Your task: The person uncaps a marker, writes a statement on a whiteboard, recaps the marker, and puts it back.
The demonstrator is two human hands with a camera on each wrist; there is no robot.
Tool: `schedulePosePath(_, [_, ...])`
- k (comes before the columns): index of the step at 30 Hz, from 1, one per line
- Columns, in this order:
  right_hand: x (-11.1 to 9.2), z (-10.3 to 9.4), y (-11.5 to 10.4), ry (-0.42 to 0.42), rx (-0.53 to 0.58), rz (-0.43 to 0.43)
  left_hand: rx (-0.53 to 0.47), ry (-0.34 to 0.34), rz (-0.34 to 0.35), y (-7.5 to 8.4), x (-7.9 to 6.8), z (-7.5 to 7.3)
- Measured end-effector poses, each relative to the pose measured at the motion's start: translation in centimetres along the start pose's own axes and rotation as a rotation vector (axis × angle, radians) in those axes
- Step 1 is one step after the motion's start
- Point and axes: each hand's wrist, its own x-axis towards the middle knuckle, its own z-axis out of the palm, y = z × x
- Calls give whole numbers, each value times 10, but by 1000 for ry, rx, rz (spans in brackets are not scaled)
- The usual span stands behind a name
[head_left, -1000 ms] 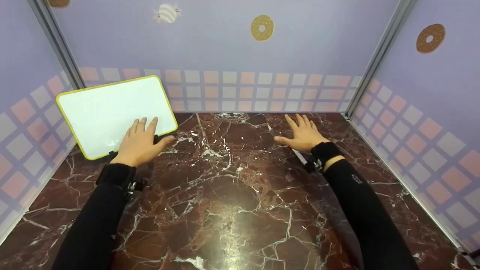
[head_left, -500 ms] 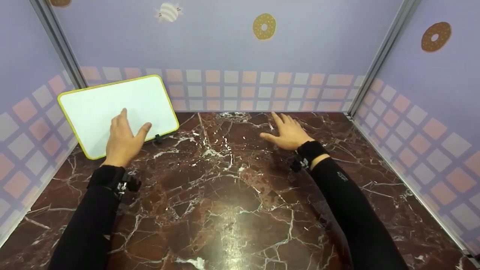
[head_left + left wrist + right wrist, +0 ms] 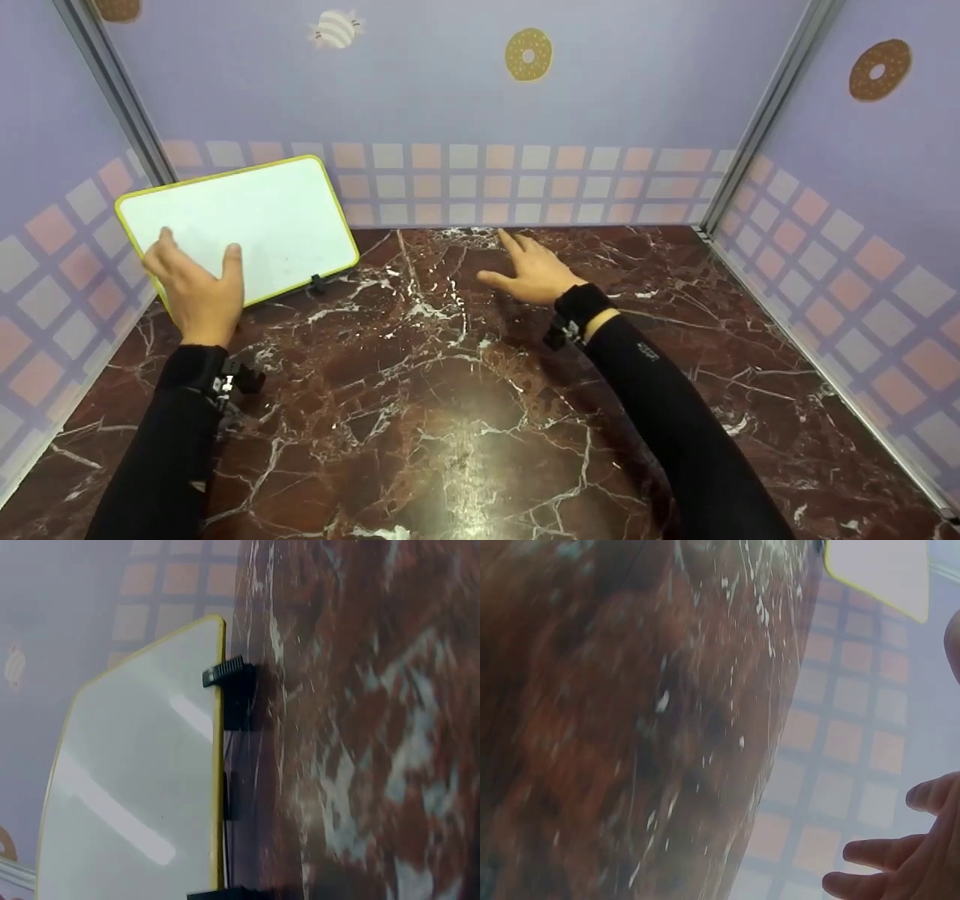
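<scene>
whiteboard (image 3: 262, 217), far left, is probably light, stiff, slick-faced; its yellow rim (image 3: 217, 787) suits gripping. left hand (image 3: 201, 292), over its left side, and right hand (image 3: 531, 271), far right, are unclenched.

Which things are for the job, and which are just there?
Probably for the job:
board
black clip, on its lower edge
left hand, in front of it; I can't tell if they touch
right hand, holding nothing

Probably just there:
table
wall
donut pictures
wrist cameras
</scene>
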Motion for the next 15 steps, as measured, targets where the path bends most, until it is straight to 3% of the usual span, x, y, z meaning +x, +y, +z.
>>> schedulePosePath(9, [21,20,-34,-39,-26,-66,27,116,-40,-19,9,-10])
schedulePosePath(15, [31,30,-52,-67,-26,-82,17,116,-119,-24,14,-18])
